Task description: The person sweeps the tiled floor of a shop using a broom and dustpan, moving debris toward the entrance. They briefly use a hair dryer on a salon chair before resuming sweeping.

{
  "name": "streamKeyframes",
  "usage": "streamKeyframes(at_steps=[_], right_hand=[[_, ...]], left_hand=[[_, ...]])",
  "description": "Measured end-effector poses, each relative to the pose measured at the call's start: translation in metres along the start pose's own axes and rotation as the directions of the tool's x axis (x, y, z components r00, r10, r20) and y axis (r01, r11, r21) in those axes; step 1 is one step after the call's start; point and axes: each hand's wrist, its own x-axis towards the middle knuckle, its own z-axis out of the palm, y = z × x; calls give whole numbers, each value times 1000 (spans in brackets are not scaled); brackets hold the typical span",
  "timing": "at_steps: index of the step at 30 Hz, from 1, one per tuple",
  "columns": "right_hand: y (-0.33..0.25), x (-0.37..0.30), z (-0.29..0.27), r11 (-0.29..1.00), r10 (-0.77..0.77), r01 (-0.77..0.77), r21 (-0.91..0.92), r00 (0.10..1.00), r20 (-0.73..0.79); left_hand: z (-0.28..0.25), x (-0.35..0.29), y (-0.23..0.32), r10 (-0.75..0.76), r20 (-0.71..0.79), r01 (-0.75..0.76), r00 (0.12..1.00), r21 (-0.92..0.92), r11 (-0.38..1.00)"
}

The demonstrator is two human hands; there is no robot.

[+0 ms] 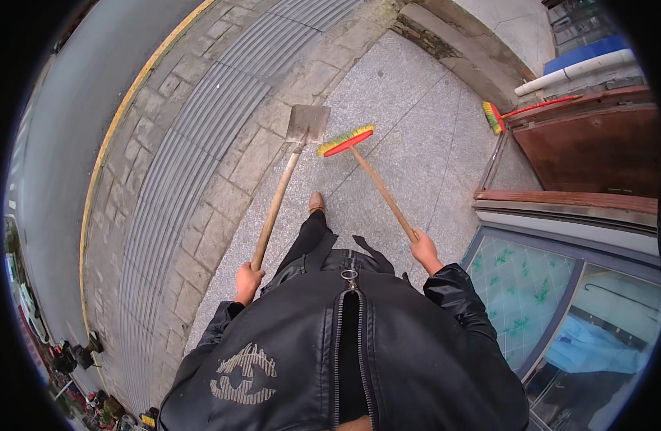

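Observation:
My left hand (pixel 248 282) is closed around the end of the wooden handle of a shovel (pixel 307 123). The shovel's flat, worn metal blade rests ahead of me, by the border between the speckled grey slabs and the rougher stone paving. In my right hand (pixel 424 251) I grip the wooden handle of a push broom (pixel 348 141). Its red head with yellow-green bristles lies just right of the shovel blade, close beside it. Both handles slant inward, away from me. One brown shoe (pixel 316 202) shows between them.
On the left run ridged grey paving (pixel 194 136), a yellow kerb line (pixel 100 154) and a road. A second red-handled broom (pixel 493 117) leans by a brown panel (pixel 593 151) at right. Below it stand glazed doors (pixel 524 287). A low stone step (pixel 460 57) lies ahead.

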Motion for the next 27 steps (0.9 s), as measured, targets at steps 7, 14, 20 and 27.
streamKeyframes(at_steps=[7, 14, 20, 27], right_hand=[[-123, 129, -51, 982, -165, 173, -71, 981, 103], [-198, 270, -100, 959, -207, 220, -180, 974, 89], [-112, 345, -148, 993, -30, 41, -108, 994, 102], [49, 285, -285, 910, 330, -291, -295, 939, 91]], left_hand=[[-71, 84, 92, -30, 28, 28, 999, 62, 998], [-94, 156, 196, -39, 34, 37, 999, 49, 998], [-106, 203, 299, -25, 77, 26, 997, -13, 1000], [-117, 253, 388, -72, 91, 72, 993, 6, 997]])
